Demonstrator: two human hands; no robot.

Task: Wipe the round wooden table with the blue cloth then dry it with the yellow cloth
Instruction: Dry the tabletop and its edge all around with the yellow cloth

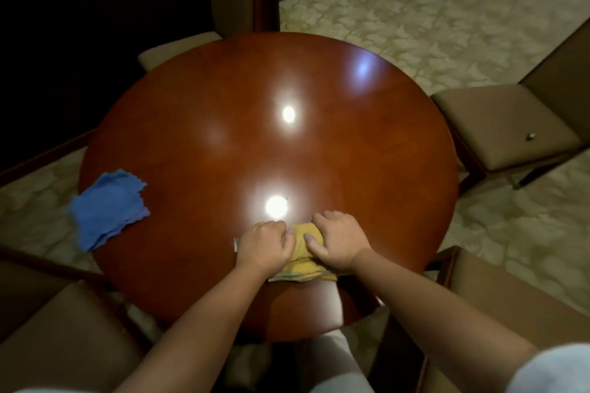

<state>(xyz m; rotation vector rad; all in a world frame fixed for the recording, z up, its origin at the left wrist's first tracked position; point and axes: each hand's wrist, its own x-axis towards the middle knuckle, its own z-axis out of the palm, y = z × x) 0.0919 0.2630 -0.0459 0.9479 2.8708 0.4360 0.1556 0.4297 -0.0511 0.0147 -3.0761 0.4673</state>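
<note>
The round wooden table is glossy red-brown and fills the middle of the head view. A folded yellow cloth lies on its near part. My left hand grips the cloth's left side with curled fingers. My right hand grips its right side, thumb on top. Both hands cover much of the cloth. The blue cloth lies crumpled at the table's left edge, partly over the rim, away from both hands.
Beige padded chairs stand around the table: one at the right, one at the back left, one at the near left, one at the near right. Patterned pale floor stretches beyond.
</note>
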